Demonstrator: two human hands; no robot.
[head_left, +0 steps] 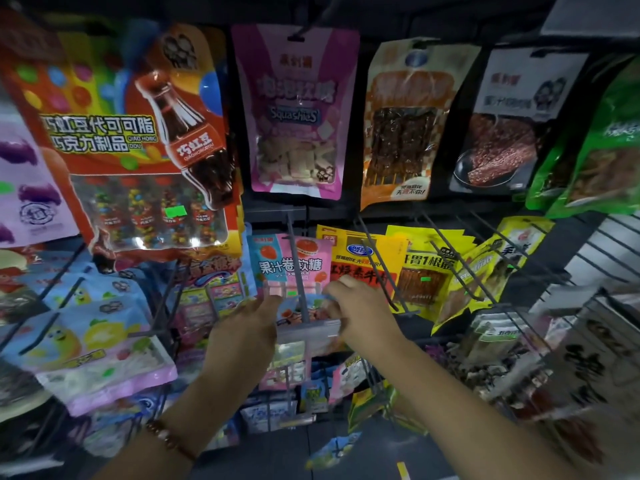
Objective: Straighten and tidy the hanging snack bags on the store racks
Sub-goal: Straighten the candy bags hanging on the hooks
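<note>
A pink and blue fruit-candy bag (289, 268) hangs on a grey wire hook (297, 271) in the middle row of the rack. My left hand (247, 327) reaches up to the bag's lower left side, fingers extended against it. My right hand (360, 306) is at the bag's lower right edge, fingers curled around it. The hook's price-tag holder (308, 329) sits between my two hands. The bag's bottom part is hidden behind my hands.
Above hang a pink Squashies bag (294, 112), an orange jerky bag (401, 126) and a large red chocolate-bean bag (121, 140). Yellow snack bags (422, 268) hang to the right on long wire hooks (446, 247). Blue and pink bags (86, 334) crowd the left.
</note>
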